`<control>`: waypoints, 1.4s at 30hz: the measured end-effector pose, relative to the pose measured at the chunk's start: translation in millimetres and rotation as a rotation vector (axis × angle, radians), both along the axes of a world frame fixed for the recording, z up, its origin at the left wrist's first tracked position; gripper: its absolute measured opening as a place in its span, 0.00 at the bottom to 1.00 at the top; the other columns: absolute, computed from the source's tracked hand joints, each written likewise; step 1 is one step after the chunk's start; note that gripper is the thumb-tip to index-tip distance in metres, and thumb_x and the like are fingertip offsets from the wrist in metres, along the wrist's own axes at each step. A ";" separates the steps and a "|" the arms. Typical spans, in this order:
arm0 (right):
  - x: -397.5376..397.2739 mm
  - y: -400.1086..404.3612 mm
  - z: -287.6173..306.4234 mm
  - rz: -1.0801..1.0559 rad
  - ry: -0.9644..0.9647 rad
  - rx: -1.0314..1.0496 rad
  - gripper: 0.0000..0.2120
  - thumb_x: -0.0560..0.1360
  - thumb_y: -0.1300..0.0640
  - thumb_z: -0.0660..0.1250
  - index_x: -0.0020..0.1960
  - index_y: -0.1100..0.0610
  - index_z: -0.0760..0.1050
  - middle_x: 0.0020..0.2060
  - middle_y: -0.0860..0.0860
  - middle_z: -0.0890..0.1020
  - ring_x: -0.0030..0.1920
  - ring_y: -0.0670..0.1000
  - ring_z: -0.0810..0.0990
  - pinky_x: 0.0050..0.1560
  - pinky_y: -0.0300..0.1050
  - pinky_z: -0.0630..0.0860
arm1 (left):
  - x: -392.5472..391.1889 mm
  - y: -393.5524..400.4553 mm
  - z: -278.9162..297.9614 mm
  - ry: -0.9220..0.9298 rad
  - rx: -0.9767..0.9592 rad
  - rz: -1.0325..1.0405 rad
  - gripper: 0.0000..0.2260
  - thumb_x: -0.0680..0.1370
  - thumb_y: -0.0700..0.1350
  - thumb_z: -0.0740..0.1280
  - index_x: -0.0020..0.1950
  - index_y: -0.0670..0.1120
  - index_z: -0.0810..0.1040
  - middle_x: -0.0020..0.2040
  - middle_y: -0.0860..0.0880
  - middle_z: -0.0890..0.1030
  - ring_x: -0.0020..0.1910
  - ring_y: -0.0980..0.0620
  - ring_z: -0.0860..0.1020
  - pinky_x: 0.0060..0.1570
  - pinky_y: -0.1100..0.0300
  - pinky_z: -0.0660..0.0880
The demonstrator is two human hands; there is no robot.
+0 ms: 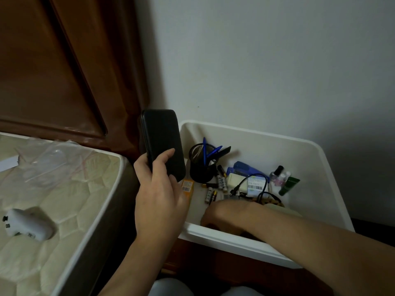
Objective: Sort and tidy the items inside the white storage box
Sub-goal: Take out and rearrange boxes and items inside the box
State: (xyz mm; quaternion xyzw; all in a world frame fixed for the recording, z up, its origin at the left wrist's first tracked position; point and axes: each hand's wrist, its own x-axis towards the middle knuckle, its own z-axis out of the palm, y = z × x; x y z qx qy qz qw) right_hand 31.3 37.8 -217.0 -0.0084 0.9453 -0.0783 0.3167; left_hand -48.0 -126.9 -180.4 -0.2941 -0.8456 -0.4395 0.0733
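The right forearm crosses the near rim of the white storage box, its right hand reaching low inside, fingers hidden, so its grip cannot be told. The left hand grips a black case upright just beside the box's left wall. Beyond them lie batteries, a black pen cup, a cable and small bottles; a white device rests on the mattress to the left.

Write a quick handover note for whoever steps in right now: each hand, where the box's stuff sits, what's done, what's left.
Left hand grips a black case, upright, above the left rim of the white storage box.
Right hand reaches down inside the box near its front wall; its fingers are hidden.
In the box: black pen cup with blue pens, loose batteries, blue stapler, black cable, nail polish bottles, green tube.
Done: pens in the cup. Left: batteries, cable and the rest lie scattered.
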 end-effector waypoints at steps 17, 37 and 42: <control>-15.7 32.0 -13.2 -0.173 0.557 0.086 0.12 0.78 0.57 0.69 0.62 0.51 0.77 0.54 0.49 0.76 0.54 0.52 0.79 0.45 0.48 0.79 | -1.1 0.7 3.4 -0.031 -0.168 -0.048 0.23 0.82 0.41 0.65 0.74 0.58 0.67 0.75 0.51 0.62 0.39 0.66 0.70 0.36 0.60 0.82; -14.0 36.1 -30.2 -0.094 0.493 0.145 0.10 0.76 0.55 0.68 0.57 0.51 0.80 0.56 0.50 0.78 0.59 0.53 0.73 0.51 0.47 0.69 | 1.4 3.4 -0.6 -0.059 -0.148 -0.019 0.23 0.82 0.40 0.66 0.73 0.58 0.67 0.75 0.50 0.62 0.37 0.68 0.66 0.34 0.62 0.81; -13.1 33.6 -29.5 -0.021 0.397 -0.068 0.27 0.69 0.38 0.73 0.65 0.42 0.71 0.65 0.44 0.69 0.63 0.49 0.65 0.63 0.49 0.65 | 1.3 2.7 0.1 -0.069 -0.148 -0.019 0.23 0.81 0.41 0.66 0.73 0.59 0.66 0.76 0.49 0.62 0.37 0.68 0.67 0.35 0.63 0.81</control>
